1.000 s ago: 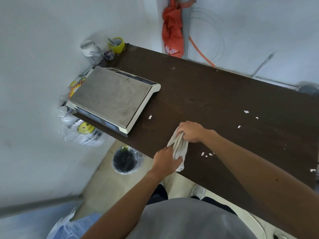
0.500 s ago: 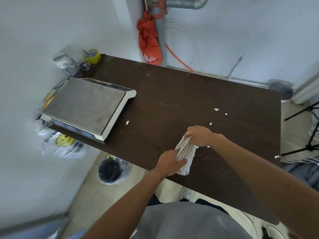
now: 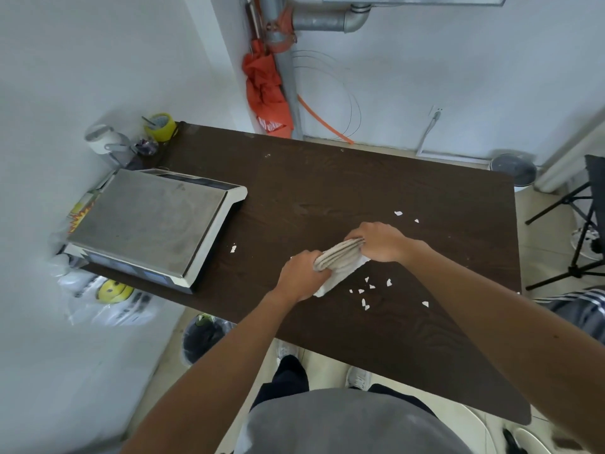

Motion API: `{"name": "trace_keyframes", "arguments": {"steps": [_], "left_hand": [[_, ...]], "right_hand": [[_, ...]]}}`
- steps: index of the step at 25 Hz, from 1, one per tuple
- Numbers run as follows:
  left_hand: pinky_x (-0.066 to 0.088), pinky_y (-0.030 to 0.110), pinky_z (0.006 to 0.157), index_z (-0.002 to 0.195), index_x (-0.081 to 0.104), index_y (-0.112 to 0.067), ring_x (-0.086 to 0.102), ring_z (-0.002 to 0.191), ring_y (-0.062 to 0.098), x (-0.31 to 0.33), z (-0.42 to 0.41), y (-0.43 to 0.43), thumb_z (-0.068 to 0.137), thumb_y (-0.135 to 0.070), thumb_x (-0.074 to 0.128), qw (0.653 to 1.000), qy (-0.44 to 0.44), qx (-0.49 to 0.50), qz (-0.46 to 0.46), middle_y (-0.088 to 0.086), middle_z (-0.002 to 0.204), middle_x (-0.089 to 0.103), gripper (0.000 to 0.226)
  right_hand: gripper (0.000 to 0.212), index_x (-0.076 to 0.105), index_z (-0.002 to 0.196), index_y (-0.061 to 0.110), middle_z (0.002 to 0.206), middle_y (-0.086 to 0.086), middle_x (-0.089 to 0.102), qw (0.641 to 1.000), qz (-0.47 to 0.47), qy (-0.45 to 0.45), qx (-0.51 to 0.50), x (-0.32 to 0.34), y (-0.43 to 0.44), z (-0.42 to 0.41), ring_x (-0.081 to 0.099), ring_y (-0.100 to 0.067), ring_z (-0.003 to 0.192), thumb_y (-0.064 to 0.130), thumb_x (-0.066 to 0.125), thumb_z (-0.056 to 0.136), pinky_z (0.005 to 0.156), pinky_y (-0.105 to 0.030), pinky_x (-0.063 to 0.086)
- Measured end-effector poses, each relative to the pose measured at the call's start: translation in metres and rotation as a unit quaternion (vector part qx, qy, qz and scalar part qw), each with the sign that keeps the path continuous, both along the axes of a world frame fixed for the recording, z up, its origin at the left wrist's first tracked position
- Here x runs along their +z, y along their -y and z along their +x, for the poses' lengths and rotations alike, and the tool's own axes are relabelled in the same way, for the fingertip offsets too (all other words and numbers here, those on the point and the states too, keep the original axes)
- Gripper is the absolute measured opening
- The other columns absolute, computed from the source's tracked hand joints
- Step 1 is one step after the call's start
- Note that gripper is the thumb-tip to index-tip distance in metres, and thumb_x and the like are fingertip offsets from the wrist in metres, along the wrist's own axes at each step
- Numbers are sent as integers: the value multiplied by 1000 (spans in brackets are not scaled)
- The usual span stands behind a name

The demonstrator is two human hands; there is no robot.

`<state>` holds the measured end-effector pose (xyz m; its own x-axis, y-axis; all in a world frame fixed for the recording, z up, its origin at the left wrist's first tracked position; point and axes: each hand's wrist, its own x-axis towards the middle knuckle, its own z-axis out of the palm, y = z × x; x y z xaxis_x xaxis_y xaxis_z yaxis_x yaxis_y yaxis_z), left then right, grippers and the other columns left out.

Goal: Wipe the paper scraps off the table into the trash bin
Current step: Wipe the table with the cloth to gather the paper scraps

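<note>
Left hand (image 3: 301, 275) and right hand (image 3: 381, 242) grip 1 rolled beige cloth (image 3: 340, 261) mid-frame, perhaps touching the dark-brown worktop (image 3: 327, 191). White paper scraps (image 3: 363, 303) lie beside it.

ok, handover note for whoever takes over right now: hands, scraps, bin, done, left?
Left hand and right hand each grip one end of the bunched cloth at mid-table.
Paper scraps lie on the table: a cluster beside the cloth, two farther back, one near the scale.
Trash bin stands on the floor below the near edge.
Done: nothing that shows.
Left: wipe all to that edge, into the bin.
</note>
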<state>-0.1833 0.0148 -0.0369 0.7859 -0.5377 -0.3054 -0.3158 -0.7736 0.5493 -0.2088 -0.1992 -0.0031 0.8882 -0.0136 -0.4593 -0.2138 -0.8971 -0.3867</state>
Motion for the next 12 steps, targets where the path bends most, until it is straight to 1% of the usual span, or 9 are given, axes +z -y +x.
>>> {"name": "trace_keyframes", "arguments": {"steps": [2, 5, 7, 9, 11, 12], "left_hand": [[47, 34, 73, 102, 65, -19, 63, 90, 26, -2, 14, 0, 86, -33, 57, 1000, -2, -14, 20, 3, 97, 65, 23], [44, 33, 75, 115, 64, -22, 64, 100, 28, -8, 25, 1, 87, -33, 56, 998, -10, -45, 42, 3, 108, 68, 31], [46, 33, 76, 119, 63, -22, 65, 101, 28, -9, 26, 2, 90, -33, 56, 995, -26, -84, 45, 3, 111, 69, 32], [53, 39, 83, 119, 62, -20, 66, 101, 28, -11, 26, 5, 93, -34, 56, 987, -61, -138, 53, 4, 111, 69, 30], [55, 45, 87, 117, 60, -20, 66, 102, 27, -12, 28, 6, 93, -36, 57, 976, -101, -181, 62, 4, 110, 69, 29], [55, 46, 88, 118, 61, -20, 66, 102, 25, -12, 33, 6, 94, -36, 57, 971, -117, -197, 62, 3, 110, 69, 29]], "right_hand": [[57, 65, 123, 36, 118, 1, 61, 1000, 3, 5, -20, -5, -2, 2, 59, -25, 107, 3, 41, 83, 88, -38, 50], [55, 60, 128, 35, 122, -2, 57, 999, -7, -24, -37, -17, -5, -2, 57, -26, 111, 6, 41, 85, 93, -41, 47], [54, 59, 128, 34, 122, -3, 56, 998, -28, -30, -45, -24, -8, -7, 56, -27, 113, 7, 42, 86, 94, -41, 47], [51, 60, 126, 33, 121, -2, 56, 997, -52, -40, -46, -28, -9, -10, 55, -26, 114, 8, 44, 84, 94, -40, 46], [50, 61, 124, 34, 120, 0, 58, 994, -69, -72, -47, -29, -9, -12, 55, -25, 115, 10, 44, 84, 94, -39, 47], [50, 61, 123, 34, 119, 0, 59, 992, -71, -88, -53, -29, -8, -11, 56, -25, 114, 10, 43, 83, 92, -38, 48]]}}
